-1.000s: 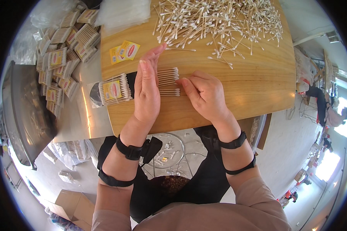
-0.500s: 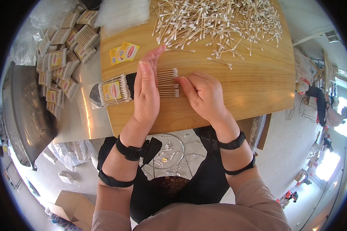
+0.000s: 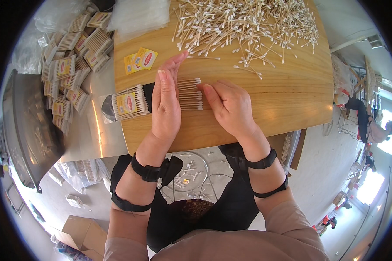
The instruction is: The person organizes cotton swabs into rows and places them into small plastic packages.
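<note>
A row of cotton swabs (image 3: 190,98) lies on the wooden table, wooden sticks side by side and white tips to the right. My left hand (image 3: 166,98) stands on edge across their left part, fingers stretched out, hiding the sticks beneath. Just right of the tips is my right hand (image 3: 231,106); its fingers are curled, thumb close to the forefinger, touching the tip ends. Whatever it may pinch is hidden. Left of my left hand, a filled pack of cotton swabs (image 3: 128,103) with a yellow label lies beside a black strip (image 3: 148,95).
A big heap of loose swabs (image 3: 248,26) covers the table's far side. Two yellow cards (image 3: 141,58) lie far left, near clear plastic bags (image 3: 139,15). Finished-looking swab packs (image 3: 72,65) are piled on the metal surface at left, beside a grey bin (image 3: 30,130).
Both hands have hardly moved. My right thumb has shifted slightly at the swab tips, and the yellow-labelled pack sits a touch further right.
</note>
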A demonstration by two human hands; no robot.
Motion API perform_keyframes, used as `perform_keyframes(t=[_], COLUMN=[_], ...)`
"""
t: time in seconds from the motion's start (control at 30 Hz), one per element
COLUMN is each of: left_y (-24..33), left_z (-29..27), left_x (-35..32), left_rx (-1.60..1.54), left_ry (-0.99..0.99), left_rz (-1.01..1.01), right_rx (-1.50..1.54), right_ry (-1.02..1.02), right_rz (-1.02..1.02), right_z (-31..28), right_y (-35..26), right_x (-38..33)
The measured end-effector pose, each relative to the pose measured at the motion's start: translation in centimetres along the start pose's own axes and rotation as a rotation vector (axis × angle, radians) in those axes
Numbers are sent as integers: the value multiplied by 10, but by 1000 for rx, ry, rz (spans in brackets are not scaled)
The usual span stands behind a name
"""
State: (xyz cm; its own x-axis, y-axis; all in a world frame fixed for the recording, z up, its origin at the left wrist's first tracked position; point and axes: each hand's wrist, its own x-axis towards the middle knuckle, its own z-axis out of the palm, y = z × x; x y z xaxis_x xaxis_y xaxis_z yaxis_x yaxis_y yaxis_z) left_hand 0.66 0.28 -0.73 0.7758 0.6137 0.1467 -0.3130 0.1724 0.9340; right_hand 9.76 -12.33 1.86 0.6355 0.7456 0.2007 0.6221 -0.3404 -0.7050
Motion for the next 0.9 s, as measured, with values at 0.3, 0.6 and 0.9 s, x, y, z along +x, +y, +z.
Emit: perform_keyframes(t=[0.3, 0.6, 0.9], left_y=[1, 4, 16], left_z=[0, 0, -14], left_x=[0, 0, -7], left_rx=[-14, 14, 104], left_ry=[11, 18, 88], left_rz=[-16, -44, 85], right_rx=[-7, -343, -452], right_ry=[-47, -187, -174], right_rz=[-11, -162, -185], right_z=[-9, 10, 15], right_y=[-3, -17, -17], right_x=[-4, -17, -18])
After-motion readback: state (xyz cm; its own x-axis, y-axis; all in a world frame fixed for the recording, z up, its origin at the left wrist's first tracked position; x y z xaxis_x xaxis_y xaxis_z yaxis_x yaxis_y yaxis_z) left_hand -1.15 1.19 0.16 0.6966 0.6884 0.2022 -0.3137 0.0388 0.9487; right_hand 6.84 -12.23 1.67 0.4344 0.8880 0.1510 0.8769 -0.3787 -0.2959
